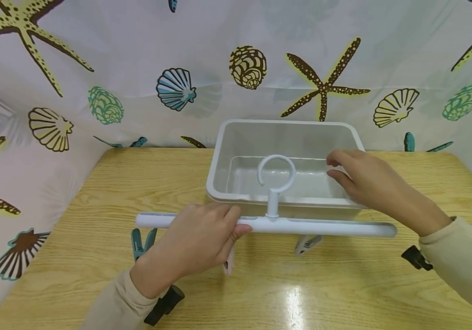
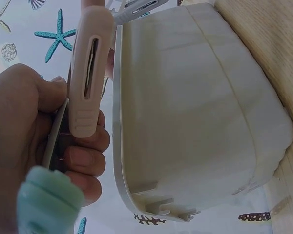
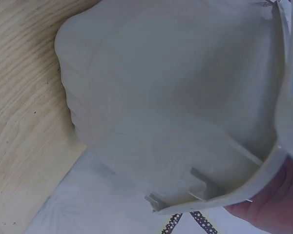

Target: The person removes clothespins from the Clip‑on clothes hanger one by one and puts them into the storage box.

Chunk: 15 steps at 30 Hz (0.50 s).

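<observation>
Head view, left to right. A teal clothespin [image 1: 141, 242] hangs from the left part of a white clip hanger bar [image 1: 322, 227], just above the wooden tabletop [image 1: 95, 192]. The left hand [image 1: 196, 240] curls over the bar left of its middle, its grip clamped on it; the fingers wrap the front and the thumb lies along the near side. In the left wrist view the same fingers [image 2: 85, 161] close round the thin bar, with a pale pink clothespin [image 2: 88, 73] standing just before them and a teal clothespin tip [image 2: 49, 197] below.

At the bar's middle a short stem carries a ring hook [image 1: 277, 174], upright and open at one side. A white clothespin [image 1: 308, 243] hangs right of the stem. The bar lies level, just in front of a white rectangular plastic bin [image 1: 227, 151] that stands on the tabletop near its far edge.

The right hand [image 1: 363, 181] rests at the bin's right end, fingers bent over the rim and reaching inside, its grip clamped on the wall. The right wrist view shows the bin's outer wall [image 3: 171, 107] and a fingertip [image 3: 273, 204] under the rim. A seashell-print curtain [image 1: 54, 91] surrounds the tabletop.
</observation>
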Each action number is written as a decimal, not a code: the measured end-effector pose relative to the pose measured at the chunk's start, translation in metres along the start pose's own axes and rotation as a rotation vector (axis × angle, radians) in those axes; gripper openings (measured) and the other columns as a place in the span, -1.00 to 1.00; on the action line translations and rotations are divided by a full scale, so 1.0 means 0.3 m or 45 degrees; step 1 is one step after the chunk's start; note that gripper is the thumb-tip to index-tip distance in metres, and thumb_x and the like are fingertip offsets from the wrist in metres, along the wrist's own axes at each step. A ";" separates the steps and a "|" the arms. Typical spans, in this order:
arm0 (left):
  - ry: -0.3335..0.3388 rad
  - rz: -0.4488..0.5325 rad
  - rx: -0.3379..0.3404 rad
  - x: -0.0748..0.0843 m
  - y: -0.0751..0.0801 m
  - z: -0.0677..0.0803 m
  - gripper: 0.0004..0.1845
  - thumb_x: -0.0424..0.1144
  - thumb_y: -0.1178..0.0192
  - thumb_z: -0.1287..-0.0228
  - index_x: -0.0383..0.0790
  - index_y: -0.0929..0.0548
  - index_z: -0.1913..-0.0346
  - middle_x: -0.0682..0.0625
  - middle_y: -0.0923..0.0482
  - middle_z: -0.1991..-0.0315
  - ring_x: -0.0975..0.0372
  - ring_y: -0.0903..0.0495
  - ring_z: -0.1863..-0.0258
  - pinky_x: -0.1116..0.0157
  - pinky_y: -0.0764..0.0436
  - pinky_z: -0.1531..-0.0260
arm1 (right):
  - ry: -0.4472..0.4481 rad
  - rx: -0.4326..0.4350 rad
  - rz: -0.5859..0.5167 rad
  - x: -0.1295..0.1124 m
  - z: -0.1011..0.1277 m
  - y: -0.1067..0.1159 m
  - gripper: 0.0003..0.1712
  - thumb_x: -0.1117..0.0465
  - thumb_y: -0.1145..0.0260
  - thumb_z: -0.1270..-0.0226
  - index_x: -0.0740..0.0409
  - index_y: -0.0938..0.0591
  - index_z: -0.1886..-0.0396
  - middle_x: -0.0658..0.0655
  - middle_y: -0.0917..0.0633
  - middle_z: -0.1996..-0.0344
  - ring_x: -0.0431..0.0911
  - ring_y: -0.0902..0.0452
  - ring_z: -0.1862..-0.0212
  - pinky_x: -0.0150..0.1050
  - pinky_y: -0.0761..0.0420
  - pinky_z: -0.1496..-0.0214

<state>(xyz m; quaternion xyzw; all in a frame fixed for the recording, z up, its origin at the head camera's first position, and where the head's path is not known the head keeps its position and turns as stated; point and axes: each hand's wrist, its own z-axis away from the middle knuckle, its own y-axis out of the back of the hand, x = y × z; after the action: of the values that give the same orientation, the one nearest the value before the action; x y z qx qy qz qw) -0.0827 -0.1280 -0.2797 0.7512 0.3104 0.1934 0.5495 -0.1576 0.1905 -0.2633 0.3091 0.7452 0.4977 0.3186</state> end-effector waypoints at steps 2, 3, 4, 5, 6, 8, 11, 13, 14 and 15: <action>-0.001 -0.012 0.000 0.000 -0.001 -0.003 -0.63 -0.03 -0.09 -0.43 -0.11 -0.35 0.53 0.16 -0.15 0.68 0.35 -0.19 0.73 0.42 -0.18 0.79 | -0.014 0.017 -0.001 -0.004 0.016 0.010 -0.79 0.28 -0.29 -0.36 0.23 -0.56 0.06 0.22 -0.68 0.17 0.09 -0.62 0.16 0.04 -0.57 0.18; -0.004 -0.017 0.002 0.001 -0.002 -0.005 -0.63 -0.03 -0.09 -0.43 -0.11 -0.35 0.52 0.15 -0.15 0.68 0.34 -0.19 0.73 0.42 -0.18 0.79 | -0.017 0.030 -0.005 -0.005 0.026 0.016 -0.79 0.28 -0.28 -0.36 0.23 -0.56 0.06 0.22 -0.68 0.17 0.08 -0.61 0.15 0.04 -0.57 0.18; -0.006 -0.020 0.007 0.001 -0.003 -0.006 -0.62 -0.02 -0.06 -0.45 -0.12 -0.35 0.52 0.15 -0.15 0.68 0.34 -0.19 0.73 0.41 -0.18 0.79 | -0.007 0.064 -0.011 -0.006 0.038 0.021 -0.79 0.29 -0.30 -0.35 0.23 -0.57 0.07 0.20 -0.68 0.18 0.07 -0.60 0.16 0.02 -0.57 0.19; -0.010 -0.027 0.013 0.001 -0.004 -0.007 -0.62 -0.02 -0.06 -0.45 -0.12 -0.34 0.52 0.15 -0.15 0.67 0.33 -0.19 0.74 0.41 -0.18 0.80 | 0.012 0.107 -0.017 -0.004 0.052 0.027 -0.80 0.31 -0.30 -0.34 0.24 -0.57 0.08 0.19 -0.68 0.19 0.05 -0.60 0.17 0.00 -0.57 0.19; -0.013 -0.033 0.019 0.002 -0.005 -0.009 -0.62 -0.02 -0.06 -0.45 -0.12 -0.35 0.51 0.15 -0.15 0.67 0.33 -0.19 0.74 0.41 -0.18 0.80 | 0.024 0.154 -0.024 -0.002 0.068 0.035 -0.81 0.34 -0.30 -0.33 0.24 -0.58 0.09 0.19 -0.68 0.19 0.04 -0.60 0.17 -0.02 -0.57 0.21; -0.017 -0.035 0.028 0.003 -0.006 -0.012 -0.62 -0.02 -0.06 -0.45 -0.13 -0.34 0.51 0.14 -0.15 0.67 0.33 -0.19 0.74 0.40 -0.18 0.80 | 0.050 0.277 -0.027 0.007 0.105 0.050 -0.81 0.41 -0.29 -0.30 0.26 -0.59 0.10 0.18 -0.68 0.22 0.03 -0.60 0.19 -0.05 -0.55 0.26; -0.020 -0.042 0.035 0.006 -0.005 -0.017 -0.63 -0.03 -0.06 -0.45 -0.13 -0.35 0.50 0.14 -0.15 0.67 0.32 -0.20 0.74 0.40 -0.18 0.80 | 0.030 0.483 -0.011 0.026 0.171 0.075 -0.79 0.51 -0.25 -0.26 0.32 -0.60 0.12 0.21 -0.68 0.24 0.03 -0.59 0.25 -0.24 -0.48 0.30; -0.020 -0.046 0.040 0.007 -0.004 -0.019 -0.60 0.01 0.05 -0.49 -0.14 -0.35 0.49 0.14 -0.15 0.66 0.32 -0.21 0.73 0.41 -0.18 0.80 | -0.075 0.622 -0.008 0.037 0.224 0.085 -0.80 0.51 -0.22 -0.30 0.35 -0.60 0.10 0.23 -0.68 0.25 -0.03 -0.59 0.23 -0.39 -0.44 0.21; -0.021 -0.049 0.046 0.007 -0.005 -0.020 -0.58 0.04 0.13 -0.52 -0.14 -0.35 0.49 0.14 -0.15 0.66 0.32 -0.21 0.73 0.41 -0.17 0.81 | -0.133 0.687 -0.027 0.042 0.252 0.085 -0.81 0.50 -0.18 -0.33 0.37 -0.59 0.09 0.19 -0.68 0.26 -0.12 -0.57 0.21 -0.46 -0.41 0.16; -0.026 -0.052 0.054 0.008 -0.005 -0.021 -0.54 0.06 0.23 -0.53 -0.14 -0.35 0.49 0.14 -0.16 0.67 0.32 -0.21 0.73 0.41 -0.17 0.81 | -0.196 0.753 -0.063 0.048 0.282 0.082 -0.82 0.50 -0.15 -0.36 0.40 -0.58 0.08 0.11 -0.67 0.26 -0.21 -0.55 0.20 -0.52 -0.36 0.11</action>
<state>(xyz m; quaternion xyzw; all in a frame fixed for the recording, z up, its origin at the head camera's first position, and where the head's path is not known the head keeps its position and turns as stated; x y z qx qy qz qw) -0.0855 -0.1216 -0.2792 0.7581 0.3240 0.1681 0.5404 -0.0966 0.2554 -0.2681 0.4070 0.8387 0.2264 0.2821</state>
